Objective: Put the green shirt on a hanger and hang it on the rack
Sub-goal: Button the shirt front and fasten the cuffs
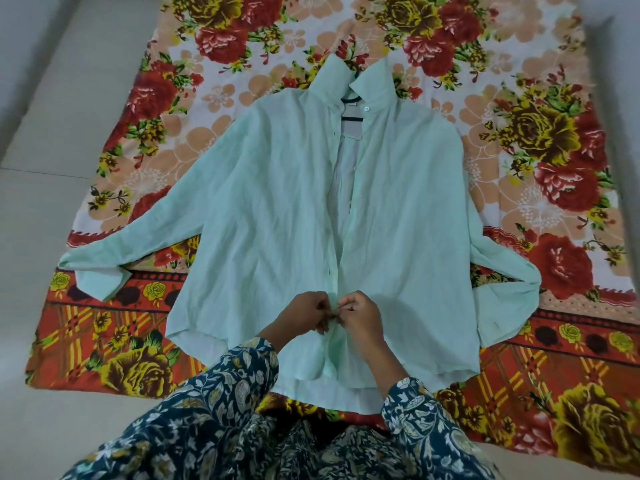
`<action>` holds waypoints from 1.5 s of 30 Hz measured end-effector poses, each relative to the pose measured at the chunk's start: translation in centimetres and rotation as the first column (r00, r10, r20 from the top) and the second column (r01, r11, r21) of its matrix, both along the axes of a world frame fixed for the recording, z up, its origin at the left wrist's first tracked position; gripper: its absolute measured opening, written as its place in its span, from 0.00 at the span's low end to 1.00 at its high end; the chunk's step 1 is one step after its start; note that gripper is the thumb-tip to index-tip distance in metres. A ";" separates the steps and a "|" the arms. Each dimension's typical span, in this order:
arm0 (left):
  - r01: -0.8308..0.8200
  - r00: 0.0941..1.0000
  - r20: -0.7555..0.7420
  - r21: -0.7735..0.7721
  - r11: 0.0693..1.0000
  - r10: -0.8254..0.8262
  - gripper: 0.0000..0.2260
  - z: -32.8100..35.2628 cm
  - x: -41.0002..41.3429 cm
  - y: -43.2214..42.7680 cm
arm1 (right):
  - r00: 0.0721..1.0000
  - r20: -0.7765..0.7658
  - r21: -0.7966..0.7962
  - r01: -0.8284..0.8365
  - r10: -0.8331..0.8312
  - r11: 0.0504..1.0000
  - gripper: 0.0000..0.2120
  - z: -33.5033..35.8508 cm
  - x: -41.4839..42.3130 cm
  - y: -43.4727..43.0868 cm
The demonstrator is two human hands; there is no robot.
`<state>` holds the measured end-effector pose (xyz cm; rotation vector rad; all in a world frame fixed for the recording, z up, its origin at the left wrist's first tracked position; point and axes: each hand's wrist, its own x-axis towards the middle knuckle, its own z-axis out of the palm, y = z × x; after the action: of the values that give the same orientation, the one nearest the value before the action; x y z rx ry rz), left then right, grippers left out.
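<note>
Green shirt [277, 202]: front placket pinched near the hem between left hand [306, 311] and right hand [362, 318], fingertips meeting, probably at a button. Shirt lies flat, front up, on floral bedsheet [554, 150]; hem at near edge, collar toward far edge. Long axis runs straight away from both hands, equally near. Placket above gapes.
</note>
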<state>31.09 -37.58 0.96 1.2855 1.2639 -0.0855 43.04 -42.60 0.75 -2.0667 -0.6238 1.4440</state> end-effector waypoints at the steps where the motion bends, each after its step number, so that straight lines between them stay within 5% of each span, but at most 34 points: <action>1: 0.002 0.999 0.038 -0.024 1.000 -0.001 0.11 0.0 -0.3 0.2 | 1.000 -0.008 -0.012 0.014 -0.014 1.000 0.13 0.1 0.0 0.1; 6: 0.004 0.996 0.091 -0.090 0.996 0.005 0.09 -0.5 -1.0 0.9 | 0.994 0.083 -0.074 0.072 -0.066 0.995 0.14 -0.4 0.5 0.7; 9: 0.130 0.983 -0.125 -0.018 0.991 -0.131 0.09 -0.8 -0.7 1.6 | 0.995 0.090 -0.084 0.054 -0.046 0.995 0.14 -0.7 1.6 1.5; 13: 0.283 0.902 -0.411 0.339 0.897 -0.129 0.12 -0.6 1.9 2.8 | 0.996 0.058 -0.033 0.071 -0.069 0.997 0.09 -0.8 2.1 3.6; 17: 0.403 0.828 -0.532 0.346 0.847 -0.177 0.15 -1.8 4.3 3.7 | 0.996 0.088 -0.059 -0.016 0.022 0.998 0.07 -2.1 1.8 5.5; 22: -0.035 0.938 -0.325 0.248 0.968 0.117 0.07 -3.3 2.8 5.1 | 0.965 0.176 -0.112 -0.178 0.196 0.978 0.08 -3.5 1.2 6.5; 26: -0.408 0.908 -0.105 0.011 0.913 0.407 0.11 -3.3 0.4 5.4 | 0.895 0.306 -0.137 -0.294 0.323 0.946 0.02 -3.7 -0.2 7.0; 30: -0.437 0.898 -0.007 -0.135 0.889 0.440 0.09 -2.5 -0.5 5.8 | 0.920 0.320 -0.123 -0.195 0.225 0.973 0.07 -3.8 -0.3 7.4; 35: -0.387 0.919 0.028 -0.121 0.914 0.393 0.08 -1.8 0.0 5.9 | 0.997 0.064 0.024 0.030 -0.032 0.999 0.09 -2.7 0.0 7.7; 40: -0.335 0.942 0.014 -0.026 0.942 0.336 0.06 -1.6 0.6 5.6 | 0.998 0.045 0.010 -0.042 0.042 0.999 0.15 -1.7 -0.1 8.6; 45: -0.317 0.945 0.055 -0.109 0.942 0.324 0.10 -0.5 0.7 5.6 | 0.990 0.118 0.006 -0.082 0.081 0.997 0.07 -1.3 0.3 8.4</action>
<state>31.84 -32.00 0.48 0.9758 1.3736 0.1289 43.37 -34.17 -0.58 -2.1527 -0.7694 1.3668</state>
